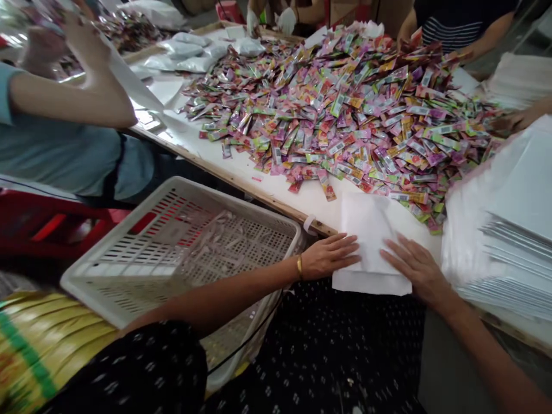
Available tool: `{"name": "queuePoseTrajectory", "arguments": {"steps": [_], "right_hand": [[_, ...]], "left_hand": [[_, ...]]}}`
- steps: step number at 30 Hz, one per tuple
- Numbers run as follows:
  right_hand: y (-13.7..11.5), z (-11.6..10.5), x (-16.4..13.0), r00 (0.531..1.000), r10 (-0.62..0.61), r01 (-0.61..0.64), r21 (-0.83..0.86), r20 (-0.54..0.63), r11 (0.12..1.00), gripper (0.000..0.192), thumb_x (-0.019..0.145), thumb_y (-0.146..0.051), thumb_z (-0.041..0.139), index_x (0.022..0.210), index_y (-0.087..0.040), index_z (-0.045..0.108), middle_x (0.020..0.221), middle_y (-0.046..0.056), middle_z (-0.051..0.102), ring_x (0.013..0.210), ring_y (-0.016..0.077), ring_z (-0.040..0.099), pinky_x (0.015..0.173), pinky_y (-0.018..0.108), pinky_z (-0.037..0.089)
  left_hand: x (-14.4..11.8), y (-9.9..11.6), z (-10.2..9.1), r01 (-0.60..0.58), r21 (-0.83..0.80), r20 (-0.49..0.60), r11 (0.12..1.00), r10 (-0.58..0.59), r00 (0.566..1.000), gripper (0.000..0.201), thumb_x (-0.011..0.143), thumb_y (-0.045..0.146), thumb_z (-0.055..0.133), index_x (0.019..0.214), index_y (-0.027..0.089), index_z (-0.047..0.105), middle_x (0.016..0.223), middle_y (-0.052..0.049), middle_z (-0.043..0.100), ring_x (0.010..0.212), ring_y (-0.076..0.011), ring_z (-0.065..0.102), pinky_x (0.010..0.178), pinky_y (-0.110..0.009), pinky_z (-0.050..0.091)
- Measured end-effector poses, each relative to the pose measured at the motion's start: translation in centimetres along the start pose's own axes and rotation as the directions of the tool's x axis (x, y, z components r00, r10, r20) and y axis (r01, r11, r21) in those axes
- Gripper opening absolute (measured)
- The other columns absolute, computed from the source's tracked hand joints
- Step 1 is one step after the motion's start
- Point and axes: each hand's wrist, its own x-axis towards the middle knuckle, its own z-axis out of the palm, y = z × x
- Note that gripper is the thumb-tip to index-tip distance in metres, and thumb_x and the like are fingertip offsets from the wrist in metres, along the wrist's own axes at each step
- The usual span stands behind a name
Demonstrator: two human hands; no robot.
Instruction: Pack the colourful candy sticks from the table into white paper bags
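Note:
A white padded mailing bag (pixel 371 230) lies at the table's near edge, its lower end reaching over my lap. My left hand (pixel 331 256) rests flat on the bag's left side, fingers stretched out. On the right side lies my right hand (pixel 417 265), fingers spread across the surface. Whether anything is inside the bag I cannot tell. Just beyond it spreads a big heap of small colourful sachets (pixel 345 115). To the right of my right hand stands a tall stack of white bags (pixel 513 230).
A white perforated plastic basket (pixel 181 230) with clear plastic wrapping inside stands at my left. Filled white bags (pixel 190 52) lie at the table's far left. Other people sit around the table, one in a blue shirt (pixel 64 155) at left. A red stool (pixel 52 224) stands behind the basket.

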Motion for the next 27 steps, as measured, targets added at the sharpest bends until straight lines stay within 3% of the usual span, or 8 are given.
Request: {"name": "queuePoseTrajectory", "arguments": {"steps": [2,5,8,11,13,21,24,27], "right_hand": [[0.0,0.3,-0.2,0.997,-0.069,0.070,-0.015,0.028,0.997,0.062,0.093,-0.010,0.037,0.151,-0.027,0.024,0.149,0.002,0.040,0.144,0.0238,0.023,0.113,0.046,0.028],[-0.3,0.7,-0.6,0.997,-0.060,0.058,0.039,0.052,0.998,0.053,0.095,-0.020,0.040,0.147,-0.025,0.034,0.145,0.002,0.046,0.143,0.0257,0.025,0.114,0.050,0.023],[-1.0,1.4,-0.5,0.988,0.152,-0.147,0.161,-0.016,0.976,0.038,0.097,-0.030,0.043,0.133,-0.027,0.052,0.130,0.000,0.060,0.135,0.0245,0.038,0.114,0.051,0.021],[-2.0,2.2,0.0,0.858,0.499,-0.448,0.296,-0.124,0.844,0.031,0.096,-0.040,0.043,0.106,-0.021,0.066,0.105,0.005,0.068,0.114,0.0230,0.054,0.111,0.049,0.027],[-2.5,2.6,0.3,0.765,0.633,-0.568,0.342,-0.115,0.749,0.038,0.095,-0.048,0.042,0.092,-0.019,0.067,0.096,0.007,0.068,0.105,0.0240,0.056,0.108,0.049,0.032],[-2.1,1.5,2.1,0.607,0.766,-0.793,0.233,0.211,0.563,0.041,0.085,-0.054,0.043,0.063,-0.021,0.054,0.076,0.010,0.060,0.086,0.0255,0.055,0.083,0.039,0.043],[-2.0,1.2,3.0,0.491,0.795,-0.870,0.159,0.355,0.467,0.038,0.081,-0.054,0.046,0.068,-0.020,0.055,0.081,0.011,0.062,0.088,0.0265,0.057,0.080,0.038,0.043],[-1.5,1.2,3.5,0.365,0.815,-0.931,0.167,0.451,0.324,0.045,0.077,-0.057,0.051,0.093,-0.015,0.061,0.088,0.011,0.065,0.087,0.0274,0.060,0.082,0.040,0.045]], "left_hand": [[-0.6,0.2,0.2,0.004,-0.083,0.012,0.997,-0.003,1.000,0.040,0.098,0.029,0.036,0.133,0.021,0.052,0.140,-0.008,0.052,0.143,-0.0219,0.028,0.118,-0.042,0.023],[-0.9,1.1,-0.6,0.206,-0.218,0.027,0.954,-0.205,0.978,0.037,0.098,0.036,0.038,0.127,0.023,0.058,0.135,-0.006,0.057,0.138,-0.0226,0.035,0.116,-0.044,0.024],[0.4,2.0,-1.6,0.463,-0.332,0.037,0.822,-0.479,0.877,0.033,0.098,0.034,0.038,0.113,0.022,0.065,0.121,-0.005,0.065,0.123,-0.0225,0.046,0.107,-0.044,0.029],[2.3,2.3,-1.9,0.643,-0.372,0.051,0.669,-0.677,0.734,0.033,0.097,0.031,0.039,0.084,0.017,0.066,0.094,-0.005,0.067,0.104,-0.0209,0.051,0.098,-0.042,0.032],[3.3,2.4,-2.0,0.720,-0.373,0.068,0.586,-0.756,0.651,0.035,0.096,0.030,0.042,0.070,0.016,0.061,0.081,-0.004,0.064,0.098,-0.0199,0.051,0.094,-0.041,0.032],[4.2,3.4,-1.5,0.852,-0.259,-0.014,0.454,-0.884,0.467,0.036,0.088,0.026,0.054,0.055,0.016,0.044,0.067,-0.001,0.056,0.090,-0.0190,0.051,0.090,-0.040,0.032],[4.1,3.4,-1.1,0.887,-0.228,-0.053,0.402,-0.915,0.401,0.031,0.083,0.026,0.060,0.057,0.017,0.046,0.077,-0.003,0.058,0.093,-0.0212,0.049,0.088,-0.040,0.035],[4.4,3.1,-0.9,0.874,-0.322,-0.043,0.364,-0.928,0.370,0.024,0.080,0.023,0.061,0.061,0.017,0.047,0.087,-0.004,0.054,0.087,-0.0180,0.049,0.083,-0.035,0.040]]}}
